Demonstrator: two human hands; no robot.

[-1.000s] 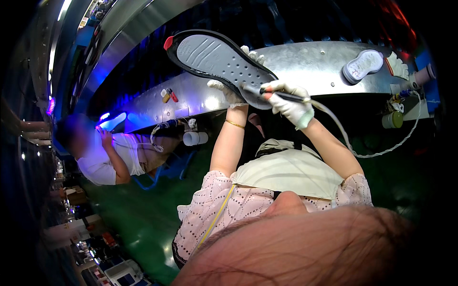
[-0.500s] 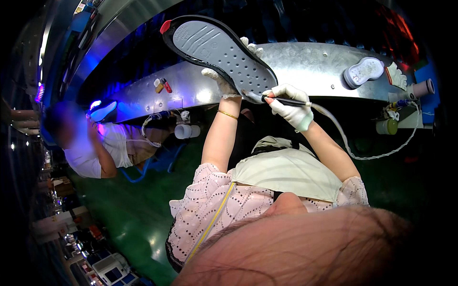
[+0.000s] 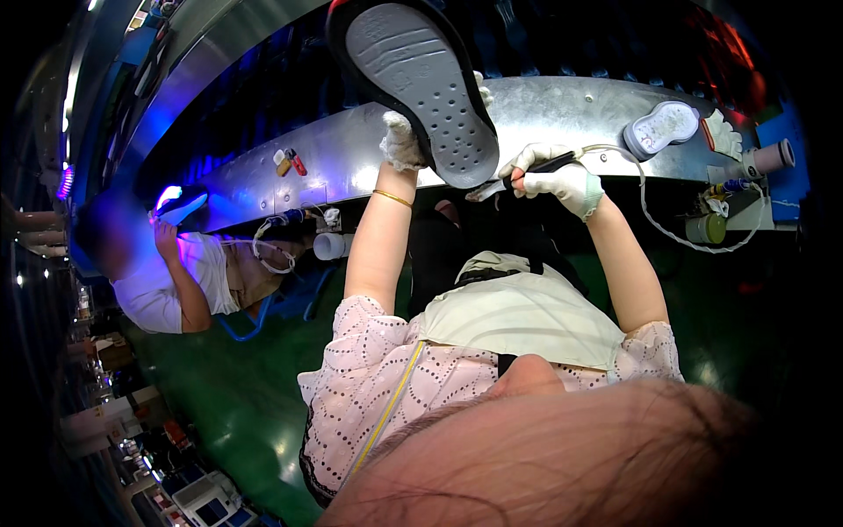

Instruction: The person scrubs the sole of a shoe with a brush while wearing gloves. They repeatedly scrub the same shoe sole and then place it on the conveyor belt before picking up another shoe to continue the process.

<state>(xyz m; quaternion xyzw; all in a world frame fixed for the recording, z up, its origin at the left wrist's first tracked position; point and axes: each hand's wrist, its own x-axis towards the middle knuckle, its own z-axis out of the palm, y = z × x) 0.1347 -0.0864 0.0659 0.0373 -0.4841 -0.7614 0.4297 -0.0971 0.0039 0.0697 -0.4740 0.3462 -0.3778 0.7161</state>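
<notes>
A large shoe sole (image 3: 421,83), grey with holes and a black rim, is raised over the metal bench. My left hand (image 3: 402,142), in a white glove, is closed around its edges, with the thumb at the near side and fingertips showing past the far side. In my gloved right hand (image 3: 566,184), with bare fingertips, is a black-handled brush (image 3: 551,164). A pale tube (image 3: 643,198) runs from its handle. The brush's tip is just below the sole's lower end; whether they touch I cannot tell.
On the metal bench (image 3: 562,114) at right are a pale sole-shaped piece (image 3: 663,129), a white glove (image 3: 724,138) and a pinkish cylinder (image 3: 771,158). A green-lidded jar (image 3: 707,230) hangs below. Left lies a red lighter (image 3: 297,164). A co-worker (image 3: 180,272) sits at far left.
The sole has turned more upright and its top has shifted right and up. My right hand has drawn the brush tip down off the sole's face, and its handle is tilted differently.
</notes>
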